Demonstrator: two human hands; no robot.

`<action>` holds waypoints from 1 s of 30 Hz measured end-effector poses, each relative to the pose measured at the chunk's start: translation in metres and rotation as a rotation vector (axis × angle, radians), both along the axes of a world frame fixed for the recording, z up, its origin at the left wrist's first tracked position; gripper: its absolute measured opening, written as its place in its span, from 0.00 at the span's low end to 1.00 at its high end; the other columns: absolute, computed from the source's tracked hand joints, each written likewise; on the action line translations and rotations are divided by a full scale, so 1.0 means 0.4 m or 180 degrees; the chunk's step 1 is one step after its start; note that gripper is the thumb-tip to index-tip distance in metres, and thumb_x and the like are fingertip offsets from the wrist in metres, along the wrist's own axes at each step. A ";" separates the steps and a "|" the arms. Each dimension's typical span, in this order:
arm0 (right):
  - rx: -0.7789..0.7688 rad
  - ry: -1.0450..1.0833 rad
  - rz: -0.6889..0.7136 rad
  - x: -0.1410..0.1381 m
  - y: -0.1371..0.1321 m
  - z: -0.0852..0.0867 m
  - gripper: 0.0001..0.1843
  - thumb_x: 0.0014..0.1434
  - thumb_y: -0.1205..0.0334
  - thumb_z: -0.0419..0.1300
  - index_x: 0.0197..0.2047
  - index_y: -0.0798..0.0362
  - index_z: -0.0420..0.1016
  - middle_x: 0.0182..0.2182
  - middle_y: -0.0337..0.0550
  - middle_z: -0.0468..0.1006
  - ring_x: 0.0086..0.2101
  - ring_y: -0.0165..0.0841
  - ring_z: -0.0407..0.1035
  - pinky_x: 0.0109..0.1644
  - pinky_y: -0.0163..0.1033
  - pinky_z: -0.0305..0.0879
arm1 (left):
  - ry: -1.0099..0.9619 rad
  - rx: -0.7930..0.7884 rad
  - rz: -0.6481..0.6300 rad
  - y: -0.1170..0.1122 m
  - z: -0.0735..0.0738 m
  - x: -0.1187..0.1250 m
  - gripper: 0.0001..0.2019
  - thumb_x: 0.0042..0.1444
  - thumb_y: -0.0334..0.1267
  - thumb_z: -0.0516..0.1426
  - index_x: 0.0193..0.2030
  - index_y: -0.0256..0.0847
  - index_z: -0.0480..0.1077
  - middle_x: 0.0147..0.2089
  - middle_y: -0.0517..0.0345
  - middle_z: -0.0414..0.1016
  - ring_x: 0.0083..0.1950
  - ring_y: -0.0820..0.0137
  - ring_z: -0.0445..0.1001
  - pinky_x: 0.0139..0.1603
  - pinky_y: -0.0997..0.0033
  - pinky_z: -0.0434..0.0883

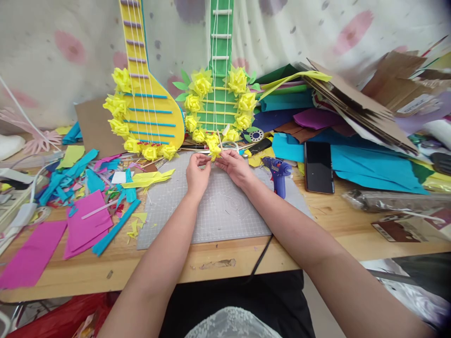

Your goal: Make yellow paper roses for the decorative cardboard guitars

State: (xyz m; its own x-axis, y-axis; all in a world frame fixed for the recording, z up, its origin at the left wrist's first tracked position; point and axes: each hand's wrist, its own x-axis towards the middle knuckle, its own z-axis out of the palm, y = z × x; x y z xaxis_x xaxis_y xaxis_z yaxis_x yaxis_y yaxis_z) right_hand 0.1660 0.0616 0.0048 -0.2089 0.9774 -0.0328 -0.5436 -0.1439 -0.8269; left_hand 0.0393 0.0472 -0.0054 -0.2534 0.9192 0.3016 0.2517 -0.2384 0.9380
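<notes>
My left hand and my right hand meet above the grey cutting mat, fingers pinched together. Between their fingertips is a yellow crepe-paper flower, partly hidden by the fingers. A thin pale stick rises beside it at my right fingers. Just behind the hands stands a green paper guitar shape with white strings and yellow flowers around its body. To its left leans a yellow one with blue bars and yellow flowers along its lower edge.
A blue glue gun stands right of my right hand, near a black phone. Paper scraps and pink sheets cover the table's left. Coloured paper and cardboard pile up at the right. A black cable hangs over the front edge.
</notes>
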 end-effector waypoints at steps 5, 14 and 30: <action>0.0100 0.0150 0.0146 0.000 -0.006 0.007 0.15 0.40 0.56 0.68 0.25 0.51 0.65 0.30 0.32 0.75 0.37 0.29 0.71 0.48 0.39 0.64 | -0.0425 -0.0028 0.0121 0.012 -0.008 -0.001 0.12 0.44 0.30 0.57 0.35 0.42 0.58 0.31 0.60 0.72 0.34 0.73 0.73 0.35 0.72 0.71; -0.0099 0.0255 0.0316 0.004 -0.009 0.015 0.17 0.38 0.56 0.69 0.25 0.51 0.63 0.34 0.33 0.76 0.39 0.32 0.71 0.48 0.44 0.65 | -0.1144 -0.0015 -0.0046 0.009 0.007 0.003 0.13 0.40 0.30 0.57 0.31 0.42 0.55 0.30 0.63 0.67 0.32 0.76 0.71 0.28 0.76 0.70; 0.0330 0.0040 -0.0172 -0.014 -0.001 0.004 0.14 0.40 0.56 0.67 0.22 0.52 0.66 0.33 0.36 0.74 0.37 0.28 0.69 0.50 0.41 0.63 | -0.0129 0.0167 0.0141 -0.013 0.020 0.003 0.09 0.44 0.32 0.57 0.34 0.42 0.62 0.37 0.59 0.67 0.34 0.76 0.69 0.26 0.81 0.66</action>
